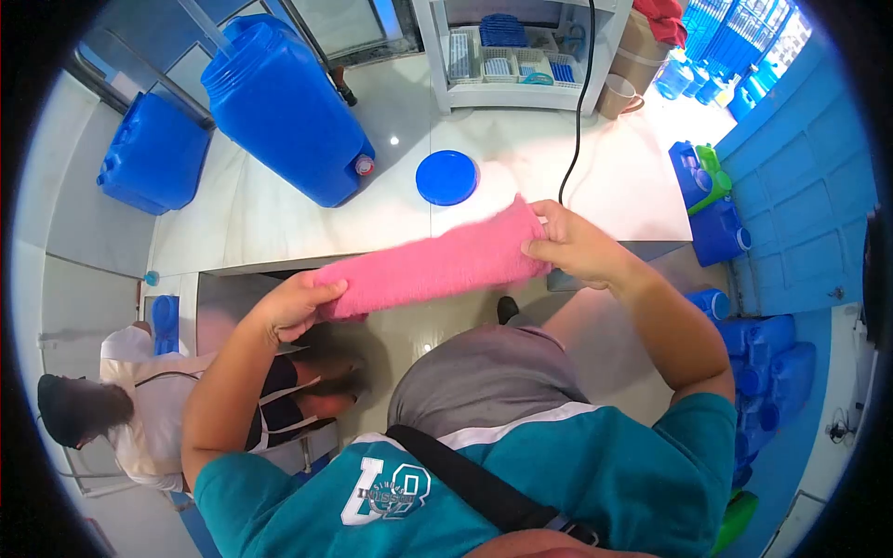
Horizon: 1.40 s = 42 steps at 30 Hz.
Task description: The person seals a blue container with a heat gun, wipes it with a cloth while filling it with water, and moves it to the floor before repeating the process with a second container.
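Note:
A folded pink towel (433, 262) is stretched in a long strip in front of my body, near the counter's front edge. My left hand (302, 302) grips its left end, thumb on top. At the other end, my right hand (569, 244) pinches the towel between thumb and fingers. Beyond the towel, a round blue lid (446, 178) lies flat on the white counter (391, 219). A large blue jug (288, 112) with an open top and a small spout near its base stands on the counter to the left.
Another blue container (154, 153) stands at the far left. A white shelf (530, 95) holds baskets at the back, beside a mug (618, 97). A black cable (579, 121) hangs down to the counter. A seated person (153, 409) is at left; several blue jugs (767, 363) line the right wall.

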Tool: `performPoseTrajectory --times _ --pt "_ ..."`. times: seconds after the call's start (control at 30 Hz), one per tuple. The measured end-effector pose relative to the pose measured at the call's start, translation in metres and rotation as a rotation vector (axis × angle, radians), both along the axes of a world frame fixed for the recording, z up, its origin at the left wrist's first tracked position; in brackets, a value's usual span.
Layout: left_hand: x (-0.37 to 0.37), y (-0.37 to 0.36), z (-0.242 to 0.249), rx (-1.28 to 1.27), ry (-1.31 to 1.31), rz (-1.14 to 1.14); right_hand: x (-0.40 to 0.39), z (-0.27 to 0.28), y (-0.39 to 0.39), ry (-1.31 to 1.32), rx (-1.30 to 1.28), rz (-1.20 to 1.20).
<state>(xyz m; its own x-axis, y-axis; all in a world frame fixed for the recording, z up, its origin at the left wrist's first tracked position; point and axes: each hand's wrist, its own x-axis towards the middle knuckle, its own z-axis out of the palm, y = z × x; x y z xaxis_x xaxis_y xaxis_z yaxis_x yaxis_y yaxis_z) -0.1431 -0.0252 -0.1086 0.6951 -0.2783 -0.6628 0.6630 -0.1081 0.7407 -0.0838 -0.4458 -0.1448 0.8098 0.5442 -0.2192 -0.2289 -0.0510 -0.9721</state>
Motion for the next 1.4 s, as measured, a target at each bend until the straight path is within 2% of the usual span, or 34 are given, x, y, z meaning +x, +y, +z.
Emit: performPoseTrajectory --times 0.07,0.13,0.17,0.2,0.23,0.3,0.33,0.4,0.43,0.5,0.53,0.6,0.63,0.67,0.73,0.8,0.83,0.93,0.97,1.0,1.07,1.1,1.13,1.2,1.23,1.27,1.33,1.37,1.4 --pt "-0.006 0.011 -0.018 0.015 0.056 -0.037 -0.013 0.013 0.005 -0.026 -0.306 -0.135" --pt "-0.022 0.011 -0.031 0.349 -0.072 0.155 -0.022 0.01 0.006 0.038 -0.236 -0.137" --pt "-0.027 0.009 -0.032 0.206 -0.139 0.175 -0.027 0.013 0.007 -0.12 -0.32 0.016" --pt "-0.026 0.008 -0.031 0.206 -0.137 0.168 -0.031 0.016 0.007 -0.282 -0.402 0.17" --pt "-0.027 0.008 -0.029 0.276 -0.213 0.044 -0.036 0.018 0.005 -0.277 -0.403 0.165" --pt "-0.031 0.002 -0.011 0.478 -0.39 -0.219 -0.048 0.023 0.002 -0.636 -0.728 0.25" --pt "-0.034 -0.003 0.0 0.479 -0.383 -0.223 -0.052 0.033 0.003 -0.629 -0.725 0.25" --pt "-0.036 -0.009 0.019 0.808 -0.537 -0.518 -0.054 0.061 0.005 -0.45 -0.897 0.338" --pt "-0.034 -0.005 0.027 0.812 -0.539 -0.515 -0.053 0.065 0.0 -0.456 -0.894 0.338" --pt "-0.032 0.007 0.037 0.77 -0.821 -0.584 -0.053 0.07 -0.018 -0.725 -0.522 0.241" --pt "-0.025 0.013 0.039 0.773 -0.82 -0.583 -0.047 0.076 -0.021 -0.726 -0.518 0.242" --pt "-0.002 0.021 0.042 0.269 -0.822 -0.416 -0.024 0.084 -0.026 -0.368 -0.572 0.243" --pt "0.007 0.017 0.042 0.04 -0.528 -0.283 -0.012 0.072 -0.026 -0.421 -0.574 0.189" --pt "0.02 0.024 0.04 0.094 -0.411 -0.254 -0.006 0.065 -0.023 -0.419 -0.573 0.191" --pt "0.03 -0.01 0.029 0.01 -0.324 0.046 0.004 0.054 -0.005 0.182 -0.089 -0.16" --pt "0.041 -0.039 0.019 0.001 -0.335 0.061 0.009 0.048 0.012 0.137 -0.031 -0.219" --pt "0.046 -0.056 0.014 -0.01 -0.348 0.08 0.007 0.055 0.023 0.132 -0.037 -0.164" --pt "0.04 -0.112 0.008 -0.192 -0.452 -0.025 -0.017 0.071 0.069 0.029 0.056 -0.134" --pt "0.031 -0.137 0.011 -0.177 -0.641 0.003 -0.017 0.061 0.077 -0.023 0.187 -0.032" --pt "0.025 -0.153 0.018 -0.161 -0.829 0.033 -0.013 0.061 0.073 -0.024 0.187 -0.034" --pt "0.037 -0.148 0.026 -0.102 -0.827 -0.046 -0.006 0.072 0.061 -0.614 -0.139 0.125" --pt "0.043 -0.143 0.031 -0.041 -0.826 -0.123 -0.005 0.091 0.05 -0.694 -0.368 0.037" --pt "0.047 -0.137 0.038 -0.043 -0.825 -0.12 0.003 0.09 0.047 -0.693 -0.37 0.04" --pt "0.052 -0.127 0.056 -0.006 -0.691 -0.412 0.028 0.082 0.04 -1.487 -0.531 -0.183" --pt "0.054 -0.125 0.063 -0.004 -0.695 -0.483 0.044 0.071 0.031 -1.465 -0.462 0.055" --pt "0.058 -0.118 0.065 -0.002 -0.7 -0.487 0.053 0.073 0.029 -1.47 -0.463 0.05" --pt "0.068 -0.107 0.066 0.017 -0.898 -0.539 0.066 0.078 0.025 -0.402 -0.459 0.858" --pt "0.071 -0.108 0.062 0.022 -0.906 -0.542 0.068 0.071 0.025 -0.411 -0.46 0.854" --pt "0.074 -0.109 0.054 0.073 -0.853 -0.375 0.069 0.054 0.027 -0.202 -0.326 0.607"
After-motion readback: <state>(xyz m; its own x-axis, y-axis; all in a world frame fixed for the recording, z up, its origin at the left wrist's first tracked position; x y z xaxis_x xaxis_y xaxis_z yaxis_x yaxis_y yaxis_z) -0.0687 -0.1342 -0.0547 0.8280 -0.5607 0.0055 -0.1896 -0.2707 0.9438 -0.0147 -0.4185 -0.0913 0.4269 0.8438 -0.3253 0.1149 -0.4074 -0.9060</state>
